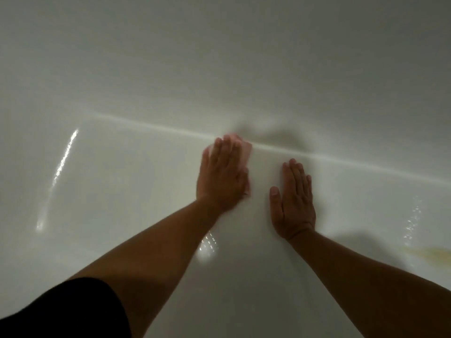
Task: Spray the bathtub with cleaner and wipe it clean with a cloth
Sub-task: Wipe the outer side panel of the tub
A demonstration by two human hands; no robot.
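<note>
Head view: wiping step. Left hand (223, 174) flat, fingers straight, pressing pink cloth (246, 148) on bathtub (122, 167) floor by wall crease. Right hand (294, 201) flat, fingers released, bracing beside it. Next, likely: sweep cloth onward, steady pressure.

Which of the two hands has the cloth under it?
The left hand, pressing flat on a pink cloth; the right hand lies flat on bare bathtub.
</note>
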